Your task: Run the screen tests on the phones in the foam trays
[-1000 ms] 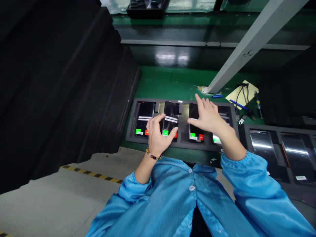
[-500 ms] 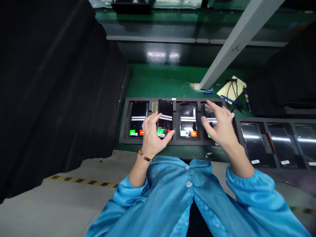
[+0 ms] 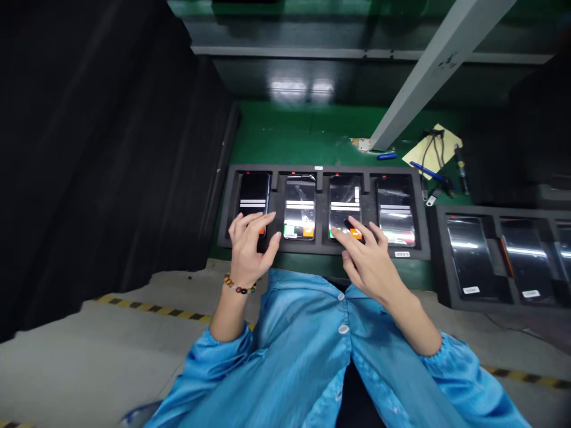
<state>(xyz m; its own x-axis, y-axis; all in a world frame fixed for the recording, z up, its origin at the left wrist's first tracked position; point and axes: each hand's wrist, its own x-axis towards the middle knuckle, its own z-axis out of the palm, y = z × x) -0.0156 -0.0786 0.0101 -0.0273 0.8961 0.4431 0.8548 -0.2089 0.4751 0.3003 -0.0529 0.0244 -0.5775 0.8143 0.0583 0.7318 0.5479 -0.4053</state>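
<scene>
While the left hand (image 3: 250, 249) hovers over the leftmost phone (image 3: 254, 191), its fingers loosely curved, its thumb spread wide and nothing in its grasp, the right hand (image 3: 370, 261) reaches across the lower part of the third phone (image 3: 345, 195). That right hand is open too, holding nothing; its index fingertip is at the green block on the screen, though whether it presses the glass cannot be told. Both phones lie face up in compartments of a dark tray (image 3: 322, 229) on the green bench (image 3: 285, 134). The second phone (image 3: 300, 193) sits between the hands, and the fourth phone (image 3: 396, 217) fills the right-end compartment. A beaded bracelet (image 3: 238, 288) circles the left wrist. Beyond the tray's right end, cables (image 3: 432, 142) and a blue pen (image 3: 426, 171) lie on yellow paper (image 3: 414, 156), near another tray (image 3: 486, 304) with dark-screened phones (image 3: 470, 249).
</scene>
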